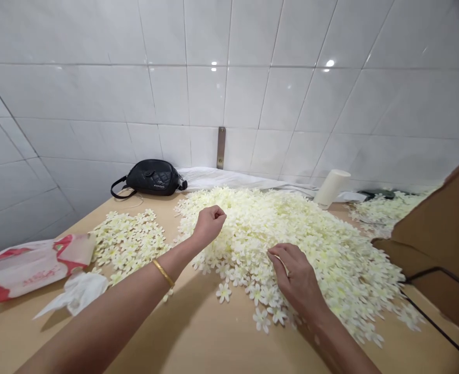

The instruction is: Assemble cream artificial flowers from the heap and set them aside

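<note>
In the head view, you are holding your left hand (pixel 210 224) curled shut just above the near edge of the heap of cream-white blossoms (pixel 303 244), and the fingers hide whether it is gripping anything. A gold bangle (pixel 163 272) is sitting on that wrist. Your right hand (pixel 297 278) is resting at the heap's front edge, with its thumb and fingers pinched closed; you cannot tell whether a blossom is between them. Loose blossoms (pixel 260 319) are scattering onto the wooden table (pixel 198 337) in front of the heap. A smaller heap (pixel 130 243) is lying to the left of your left hand, and another (pixel 385 213) is lying at the far right, behind a cardboard panel (pixel 440 223). A tissue packet (pixel 35 267) and a crumpled tissue (pixel 77 293) are lying at the table's left side. Against the tiled wall (pixel 253 93), a black quilted bag (pixel 151 178) is resting beside a white cloth (pixel 229 179), and a cream cylinder (pixel 333 188) is leaning near the far corner.
</note>
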Action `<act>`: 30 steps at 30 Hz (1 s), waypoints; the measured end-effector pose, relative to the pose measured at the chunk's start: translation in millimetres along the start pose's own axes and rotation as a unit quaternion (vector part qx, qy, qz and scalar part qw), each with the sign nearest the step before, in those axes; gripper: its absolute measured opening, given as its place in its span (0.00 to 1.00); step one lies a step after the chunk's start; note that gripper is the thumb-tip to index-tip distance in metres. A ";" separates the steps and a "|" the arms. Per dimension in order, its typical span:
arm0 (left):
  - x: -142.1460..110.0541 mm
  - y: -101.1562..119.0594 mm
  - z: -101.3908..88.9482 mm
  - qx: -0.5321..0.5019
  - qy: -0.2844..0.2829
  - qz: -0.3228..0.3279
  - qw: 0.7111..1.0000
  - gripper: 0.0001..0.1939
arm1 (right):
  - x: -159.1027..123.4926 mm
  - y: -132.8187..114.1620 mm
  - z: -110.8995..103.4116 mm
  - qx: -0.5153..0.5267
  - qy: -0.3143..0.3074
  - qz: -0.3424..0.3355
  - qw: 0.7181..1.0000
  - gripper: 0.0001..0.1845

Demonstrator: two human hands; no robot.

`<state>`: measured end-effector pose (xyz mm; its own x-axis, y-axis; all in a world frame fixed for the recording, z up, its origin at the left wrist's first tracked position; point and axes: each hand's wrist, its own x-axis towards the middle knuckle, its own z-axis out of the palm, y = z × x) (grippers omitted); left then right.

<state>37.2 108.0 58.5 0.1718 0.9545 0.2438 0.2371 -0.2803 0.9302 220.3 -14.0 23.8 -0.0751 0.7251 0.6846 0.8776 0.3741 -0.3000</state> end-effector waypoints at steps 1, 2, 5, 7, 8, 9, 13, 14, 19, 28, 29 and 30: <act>-10.2 -1.3 -5.6 0.007 -0.002 0.002 1.000 0.05 | -1.5 -5.3 -1.2 0.012 -0.002 -0.003 1.000 0.08; -21.3 -2.6 -11.8 0.014 -0.003 0.000 1.000 0.05 | -2.9 -11.1 -1.7 0.025 -0.010 -0.007 1.000 0.08; -54.1 -6.8 -30.8 0.040 -0.012 -0.017 0.999 0.05 | -6.7 -30.2 2.4 0.060 -0.058 -0.017 0.996 0.08; -71.8 -10.4 -42.1 0.061 -0.016 -0.013 0.998 0.05 | -9.0 -43.7 8.3 0.076 -0.113 -0.043 0.990 0.09; -78.9 -12.3 -46.8 0.066 -0.012 -0.018 0.998 0.06 | -10.0 -50.5 11.5 0.077 -0.142 -0.057 0.985 0.09; -84.8 -14.1 -50.5 0.066 -0.006 -0.027 0.997 0.06 | -11.0 -56.9 14.6 0.072 -0.168 -0.070 0.981 0.10; -96.6 -16.4 -53.0 0.050 0.010 -0.053 0.997 0.07 | -14.3 -74.2 26.0 0.003 -0.243 -0.103 0.965 0.10; -97.1 -15.1 -50.3 0.045 0.010 -0.049 0.998 0.07 | -14.9 -75.9 28.3 -0.014 -0.253 -0.108 0.961 0.09; -95.5 -2.5 -27.0 -0.007 0.002 -0.029 1.000 0.08 | -13.2 -74.2 32.7 -0.034 -0.249 -0.096 0.963 0.09; -106.7 -12.6 -7.7 -0.065 -0.061 -0.085 0.992 0.08 | -11.8 -61.4 15.9 0.007 -0.212 -0.035 0.977 0.08; -107.1 -13.2 -8.0 -0.077 -0.066 -0.099 0.990 0.08 | -15.2 -61.5 13.0 0.000 -0.224 -0.036 0.974 0.08; -106.9 -13.1 -8.4 -0.092 -0.070 -0.114 0.987 0.09 | -19.2 -61.9 10.4 -0.006 -0.239 -0.040 0.970 0.07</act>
<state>7.7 10.5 22.5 0.2681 0.9634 -0.0064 0.1098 -0.0240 0.9937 162.5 -45.0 22.4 -0.3514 0.8809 0.3172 0.8654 0.4349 -0.2488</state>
